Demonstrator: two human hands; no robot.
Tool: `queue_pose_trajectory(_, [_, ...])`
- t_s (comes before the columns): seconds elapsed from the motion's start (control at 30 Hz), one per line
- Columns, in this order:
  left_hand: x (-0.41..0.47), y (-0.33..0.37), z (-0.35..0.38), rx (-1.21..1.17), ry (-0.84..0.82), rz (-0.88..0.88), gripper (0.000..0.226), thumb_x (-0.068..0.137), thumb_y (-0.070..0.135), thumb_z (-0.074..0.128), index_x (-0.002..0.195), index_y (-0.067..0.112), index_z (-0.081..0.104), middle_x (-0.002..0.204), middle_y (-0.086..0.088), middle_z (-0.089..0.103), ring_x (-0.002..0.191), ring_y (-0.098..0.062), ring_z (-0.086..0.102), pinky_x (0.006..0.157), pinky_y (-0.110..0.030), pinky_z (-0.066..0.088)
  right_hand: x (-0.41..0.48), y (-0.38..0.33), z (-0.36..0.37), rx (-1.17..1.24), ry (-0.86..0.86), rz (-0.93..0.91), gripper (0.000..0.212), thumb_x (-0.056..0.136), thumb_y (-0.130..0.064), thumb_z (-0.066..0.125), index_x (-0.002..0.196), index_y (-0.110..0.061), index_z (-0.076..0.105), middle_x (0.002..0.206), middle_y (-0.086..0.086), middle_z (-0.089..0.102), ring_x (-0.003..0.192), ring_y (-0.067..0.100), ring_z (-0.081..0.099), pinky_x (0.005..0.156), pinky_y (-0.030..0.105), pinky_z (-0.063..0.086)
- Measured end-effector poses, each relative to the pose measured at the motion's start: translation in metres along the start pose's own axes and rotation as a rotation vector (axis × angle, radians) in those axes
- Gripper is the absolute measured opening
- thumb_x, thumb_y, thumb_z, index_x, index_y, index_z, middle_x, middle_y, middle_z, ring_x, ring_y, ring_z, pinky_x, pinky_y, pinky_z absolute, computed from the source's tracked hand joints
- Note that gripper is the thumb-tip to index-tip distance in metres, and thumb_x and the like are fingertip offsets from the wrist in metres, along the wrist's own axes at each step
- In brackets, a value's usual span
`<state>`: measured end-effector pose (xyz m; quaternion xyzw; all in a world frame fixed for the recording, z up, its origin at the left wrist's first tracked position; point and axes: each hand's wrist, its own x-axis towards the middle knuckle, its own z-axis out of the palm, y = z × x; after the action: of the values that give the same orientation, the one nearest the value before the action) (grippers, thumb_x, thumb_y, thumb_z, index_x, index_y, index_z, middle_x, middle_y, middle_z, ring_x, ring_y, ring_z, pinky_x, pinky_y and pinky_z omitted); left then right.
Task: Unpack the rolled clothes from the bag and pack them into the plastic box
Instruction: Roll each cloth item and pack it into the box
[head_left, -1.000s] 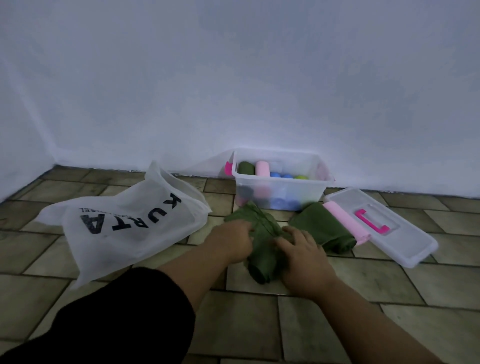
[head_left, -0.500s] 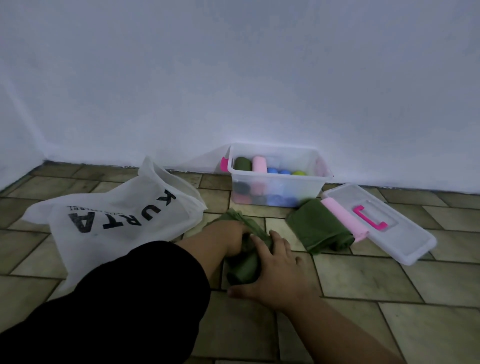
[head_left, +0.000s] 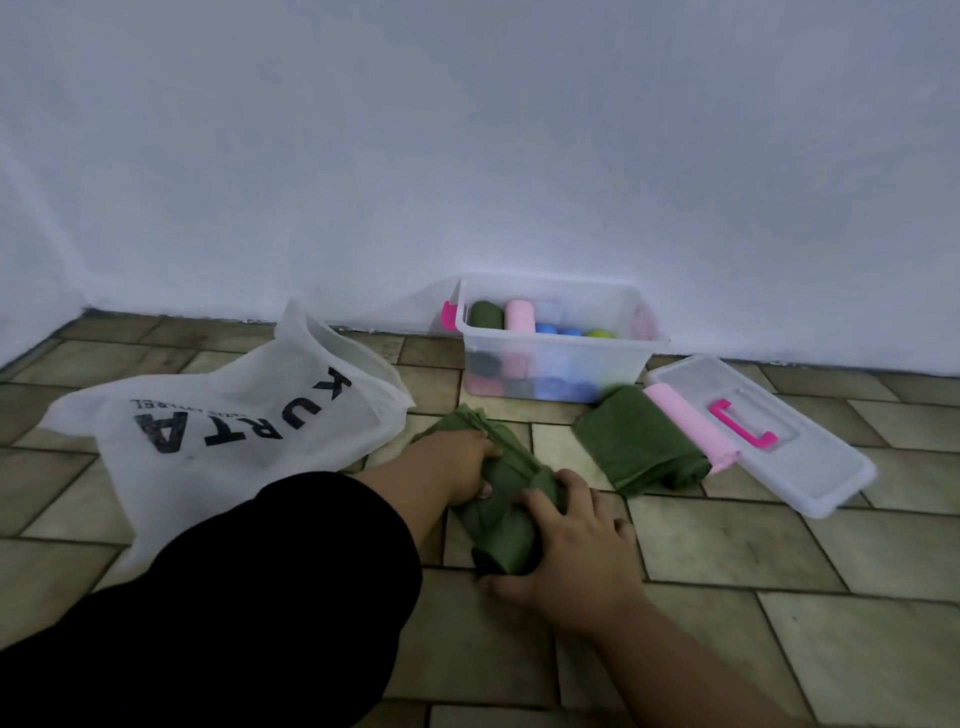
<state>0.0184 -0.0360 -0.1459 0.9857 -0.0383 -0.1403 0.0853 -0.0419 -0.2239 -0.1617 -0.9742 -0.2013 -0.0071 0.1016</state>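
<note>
Left hand (head_left: 457, 467) fingers curl round green roll (head_left: 501, 519); right hand (head_left: 576, 556) fingers clamp its near end. Roll lies on floor (head_left: 727, 545) in front of box (head_left: 561, 340). Green cloth (head_left: 639, 441) and pink roll (head_left: 691, 426) just right-front of box, beside lid (head_left: 821, 467). Bag (head_left: 234, 415) left of box.

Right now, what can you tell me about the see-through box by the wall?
The plastic box is clear, rectangular and open, standing on the tiled floor by the white wall. A pink latch sits on its left end. Inside are rolled clothes: a green roll, a pink roll, blue rolls, a yellow-green one. Its lid, with a pink handle, lies on the floor to its right. The left hand and right hand grip a green bundle apart from it.
</note>
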Motion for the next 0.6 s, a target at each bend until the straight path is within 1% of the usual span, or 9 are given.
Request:
queue_pose_trajectory(0.03, [0.000, 0.000, 0.000, 0.005, -0.001, 0.000, 0.066, 0.085, 0.034, 0.064, 0.144, 0.029, 0.034, 0.157, 0.001, 0.021, 0.140, -0.022, 0.027, 0.111, -0.032, 0.024, 0.002, 0.000, -0.002, 0.003, -0.015, -0.002, 0.094, 0.040, -0.092, 0.044, 0.122, -0.045, 0.035, 0.149, 0.000, 0.019, 0.137, 0.030, 0.020, 0.100, 0.051, 0.029])
queue_pose_trajectory(0.1, [0.000, 0.001, -0.001, 0.011, -0.001, -0.002, 0.066, 0.086, 0.034, 0.064, 0.145, 0.029, 0.034, 0.157, 0.002, 0.020, 0.140, -0.022, 0.028, 0.111, -0.032, 0.024, 0.006, -0.001, -0.007, 0.016, -0.057, -0.004, 0.099, 0.038, -0.096, 0.041, 0.121, -0.042, 0.035, 0.153, 0.001, 0.013, 0.143, 0.030, 0.006, 0.107, 0.058, 0.018])
queue_pose_trajectory(0.13, [-0.001, 0.001, 0.000, 0.012, -0.001, -0.004, 0.066, 0.086, 0.034, 0.063, 0.145, 0.029, 0.034, 0.157, 0.002, 0.020, 0.140, -0.022, 0.028, 0.111, -0.032, 0.024, 0.009, -0.002, -0.010, 0.020, -0.074, -0.005, 0.102, 0.037, -0.096, 0.041, 0.123, -0.040, 0.033, 0.155, 0.000, 0.010, 0.144, 0.029, 0.002, 0.108, 0.061, 0.014])
queue_pose_trajectory(0.2, [-0.002, 0.003, -0.001, 0.012, -0.006, -0.007, 0.066, 0.087, 0.033, 0.063, 0.145, 0.029, 0.033, 0.157, 0.002, 0.019, 0.140, -0.022, 0.027, 0.111, -0.032, 0.024, 0.016, -0.004, -0.015, 0.009, -0.099, -0.013, 0.109, 0.037, -0.094, 0.042, 0.129, -0.039, 0.027, 0.157, -0.001, 0.006, 0.145, 0.027, 0.003, 0.109, 0.061, 0.012])
queue_pose_trajectory(0.27, [-0.003, 0.003, -0.002, 0.013, -0.010, -0.007, 0.065, 0.088, 0.032, 0.062, 0.145, 0.028, 0.033, 0.158, 0.002, 0.018, 0.140, -0.022, 0.026, 0.111, -0.033, 0.023, 0.023, -0.005, -0.018, -0.016, -0.159, -0.040, 0.117, 0.035, -0.093, 0.043, 0.137, -0.045, 0.013, 0.158, 0.001, 0.002, 0.145, 0.028, 0.005, 0.109, 0.060, 0.013])
queue_pose_trajectory(0.33, [-0.003, 0.005, -0.003, 0.018, -0.010, 0.000, 0.064, 0.088, 0.032, 0.061, 0.146, 0.028, 0.032, 0.158, 0.002, 0.018, 0.141, -0.022, 0.026, 0.112, -0.033, 0.022, 0.027, -0.006, -0.019, -0.052, -0.228, -0.070, 0.122, 0.034, -0.094, 0.044, 0.139, -0.050, 0.001, 0.159, 0.004, 0.000, 0.144, 0.032, 0.008, 0.107, 0.061, 0.014])
queue_pose_trajectory(0.4, [-0.004, 0.005, -0.003, 0.020, -0.009, 0.006, 0.064, 0.089, 0.031, 0.060, 0.146, 0.027, 0.032, 0.158, 0.001, 0.018, 0.141, -0.022, 0.025, 0.112, -0.034, 0.022, 0.029, -0.005, -0.018, -0.077, -0.241, -0.082, 0.122, 0.034, -0.093, 0.046, 0.138, -0.051, -0.001, 0.158, 0.005, 0.003, 0.141, 0.034, 0.015, 0.103, 0.060, 0.021])
queue_pose_trajectory(0.5, [-0.003, 0.004, -0.003, 0.008, -0.007, 0.007, 0.064, 0.088, 0.031, 0.061, 0.145, 0.027, 0.033, 0.158, 0.001, 0.019, 0.141, -0.023, 0.026, 0.112, -0.033, 0.022, 0.029, -0.006, -0.019, -0.099, -0.192, -0.053, 0.115, 0.037, -0.085, 0.047, 0.138, -0.049, 0.006, 0.154, 0.006, 0.011, 0.134, 0.035, 0.023, 0.097, 0.055, 0.030])
queue_pose_trajectory(0.6, [-0.002, 0.002, -0.002, 0.003, -0.004, 0.007, 0.065, 0.088, 0.033, 0.061, 0.146, 0.027, 0.032, 0.158, 0.001, 0.017, 0.141, -0.022, 0.025, 0.111, -0.032, 0.022, 0.026, 0.000, -0.023, -0.116, -0.156, 0.038, 0.103, 0.039, -0.081, 0.046, 0.133, -0.045, 0.027, 0.147, 0.007, 0.023, 0.126, 0.036, 0.029, 0.093, 0.051, 0.033])
